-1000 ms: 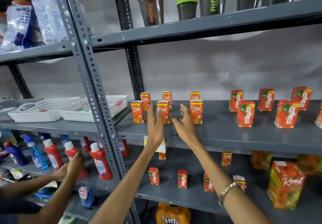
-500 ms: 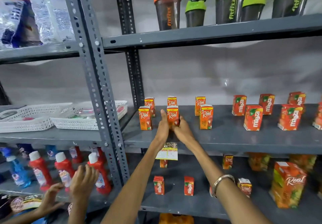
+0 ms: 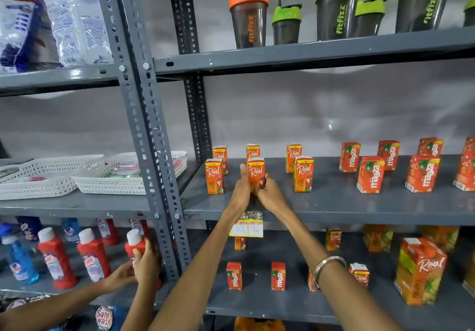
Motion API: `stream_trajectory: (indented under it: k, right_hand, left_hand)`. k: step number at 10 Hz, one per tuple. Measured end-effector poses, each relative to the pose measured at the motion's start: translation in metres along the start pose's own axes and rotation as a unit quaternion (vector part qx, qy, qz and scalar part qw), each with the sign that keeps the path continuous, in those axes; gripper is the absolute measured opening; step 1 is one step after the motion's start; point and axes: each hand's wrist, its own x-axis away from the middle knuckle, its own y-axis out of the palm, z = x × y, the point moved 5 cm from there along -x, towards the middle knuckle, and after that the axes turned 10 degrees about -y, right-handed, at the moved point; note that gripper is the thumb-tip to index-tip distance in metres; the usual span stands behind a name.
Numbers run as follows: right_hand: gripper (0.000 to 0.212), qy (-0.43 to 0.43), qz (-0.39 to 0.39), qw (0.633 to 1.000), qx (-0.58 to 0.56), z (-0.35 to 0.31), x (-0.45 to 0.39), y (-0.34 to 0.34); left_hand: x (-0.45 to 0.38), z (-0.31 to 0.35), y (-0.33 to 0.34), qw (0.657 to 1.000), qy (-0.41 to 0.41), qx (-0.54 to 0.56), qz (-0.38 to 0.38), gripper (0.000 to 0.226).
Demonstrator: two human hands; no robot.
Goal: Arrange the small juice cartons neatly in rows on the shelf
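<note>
Six Real cartons in two rows, nearly aligned.
My left hand [image 3: 240,188] and right hand [image 3: 268,193] clasp the front middle carton [image 3: 256,172]; squaring remains.

You have six small orange Real juice cartons [image 3: 303,173] upright on the grey shelf [image 3: 334,202], two rows of three. The front middle carton [image 3: 256,172] stands at twelve o'clock from the price tag.
</note>
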Motion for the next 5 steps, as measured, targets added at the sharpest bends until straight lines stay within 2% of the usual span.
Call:
stream_trajectory:
  k: [3, 4, 5]
  right_hand:
    - [0.031, -0.010, -0.024, 1.000, 0.002, -0.008, 0.006, -0.005]
    - [0.040, -0.016, -0.029, 0.997, 0.070, -0.022, 0.006, -0.017]
    - [0.076, -0.074, 0.000, 0.972, 0.221, -0.030, 0.016, -0.041]
  left_hand:
    - [0.007, 0.005, 0.004, 1.000, -0.015, -0.015, 0.016, 0.076]
    - [0.017, 0.021, 0.008, 0.998, 0.002, -0.034, 0.046, 0.075]
    - [0.029, 0.031, 0.013, 0.986, 0.087, -0.091, 0.109, 0.058]
